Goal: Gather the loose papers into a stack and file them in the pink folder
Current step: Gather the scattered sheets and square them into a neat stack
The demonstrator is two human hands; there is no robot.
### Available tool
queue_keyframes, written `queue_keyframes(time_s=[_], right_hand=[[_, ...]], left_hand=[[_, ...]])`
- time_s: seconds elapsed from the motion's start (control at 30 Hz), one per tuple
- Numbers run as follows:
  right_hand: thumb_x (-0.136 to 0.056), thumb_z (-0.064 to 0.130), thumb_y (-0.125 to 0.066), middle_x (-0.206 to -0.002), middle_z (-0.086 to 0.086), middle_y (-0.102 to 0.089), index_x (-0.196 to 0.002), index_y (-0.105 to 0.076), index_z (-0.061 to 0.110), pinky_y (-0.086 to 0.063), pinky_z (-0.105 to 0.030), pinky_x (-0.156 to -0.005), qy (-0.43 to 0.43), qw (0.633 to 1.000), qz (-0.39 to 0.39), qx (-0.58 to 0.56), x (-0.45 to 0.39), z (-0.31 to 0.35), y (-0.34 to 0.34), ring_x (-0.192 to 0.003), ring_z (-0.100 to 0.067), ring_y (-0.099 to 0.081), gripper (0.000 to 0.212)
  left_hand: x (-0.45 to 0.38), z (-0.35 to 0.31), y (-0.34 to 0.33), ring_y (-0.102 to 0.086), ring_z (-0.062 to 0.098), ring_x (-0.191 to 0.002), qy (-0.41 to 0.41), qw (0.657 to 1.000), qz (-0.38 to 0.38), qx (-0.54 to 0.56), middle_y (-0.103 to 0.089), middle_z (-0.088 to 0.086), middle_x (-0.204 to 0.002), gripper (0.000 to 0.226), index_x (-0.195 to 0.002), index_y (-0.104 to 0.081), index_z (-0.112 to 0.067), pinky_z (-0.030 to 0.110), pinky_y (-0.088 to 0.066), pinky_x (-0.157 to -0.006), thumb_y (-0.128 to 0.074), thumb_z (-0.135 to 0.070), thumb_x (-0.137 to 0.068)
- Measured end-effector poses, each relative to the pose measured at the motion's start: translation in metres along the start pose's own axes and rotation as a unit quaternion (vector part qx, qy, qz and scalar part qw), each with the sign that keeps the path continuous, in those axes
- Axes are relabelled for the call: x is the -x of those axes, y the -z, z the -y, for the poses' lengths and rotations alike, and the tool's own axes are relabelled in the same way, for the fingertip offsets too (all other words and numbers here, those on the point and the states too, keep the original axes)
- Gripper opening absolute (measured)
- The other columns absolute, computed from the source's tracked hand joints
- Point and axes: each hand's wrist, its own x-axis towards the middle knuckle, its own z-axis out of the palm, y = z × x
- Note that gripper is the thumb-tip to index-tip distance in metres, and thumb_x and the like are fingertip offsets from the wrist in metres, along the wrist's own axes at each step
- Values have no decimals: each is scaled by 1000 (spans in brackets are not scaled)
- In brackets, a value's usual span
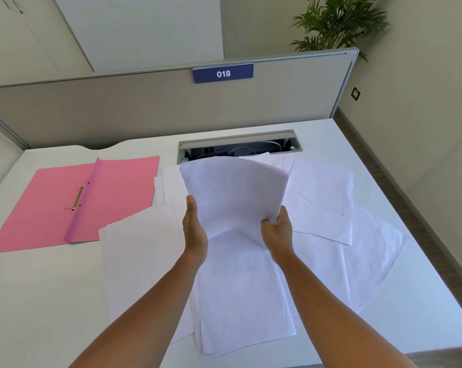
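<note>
A white desk [52,301] fills the view, closed off at the back by a grey partition [91,112] that carries a blue plate [223,73] reading 018.

Both hands are raised above the middle of the desk and share a small sheaf of white sheets [235,192]. The left hand [195,229] lies open against the sheaf's left edge, thumb up along the paper. The right hand [277,232] is curled around the lower right corner, fingers closed on it. The sheaf bows away from the person, its top edge curving over.

Directly under the hands and forearms, more loose papers [245,301] lie overlapping on the desk, some squared roughly together and others fanned out. A further sheet [322,203] lies just right of the right hand, with faint dotted marks across it, and a creased one [370,251] spreads beyond that toward the desk's right edge.

Left of the left hand, well apart from it, the pink folder [44,208] lies open and flat, its metal fastener [77,198] showing along the spine. One white sheet overlaps the folder's near right corner.

Beyond the hands, an open cable slot [240,146] is set into the desk. A green plant [338,22] stands behind the partition, far right.
</note>
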Motion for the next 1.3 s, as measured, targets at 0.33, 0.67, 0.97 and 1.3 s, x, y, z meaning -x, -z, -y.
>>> queue_keyframes(time_s=[0.33,0.67,0.97,1.3], right_hand=[[-82,1,-46,-86,1,-60,-109,-51,15,-41,-13,-43,-43,997,42,55,-23,-2,5,-65,-10,-53,30],[-81,4,-52,-115,-3,-57,-125,-49,9,-46,-25,-71,-132,982,8,138,-42,-30,-1,-98,-18,-56,45],[-84,38,-64,-129,-13,-45,-125,-50,2,-42,-42,-93,-49,903,-88,417,-73,-41,5,-124,-31,-36,55],[-80,49,-61,-126,-12,-45,-121,-49,3,-38,-41,-96,-44,849,-68,523,-77,-59,-4,-119,-32,-38,63]], left_hand=[[-18,14,22,-65,8,-110,-96,964,15,-248,-71,-15,-111,32,-115,-65,-29,30,-50,-98,-72,-39,-86],[-29,37,34,-68,15,-100,23,954,39,-295,-71,-8,-110,34,-124,-60,-26,24,-50,-74,-65,-22,-90],[-39,54,41,-67,21,-104,64,947,24,-314,-70,-4,-113,36,-126,-59,-23,35,-54,-90,-64,-20,-90],[-42,62,43,-68,19,-101,78,946,16,-315,-71,-5,-109,34,-122,-61,-23,32,-54,-85,-64,-21,-89]])
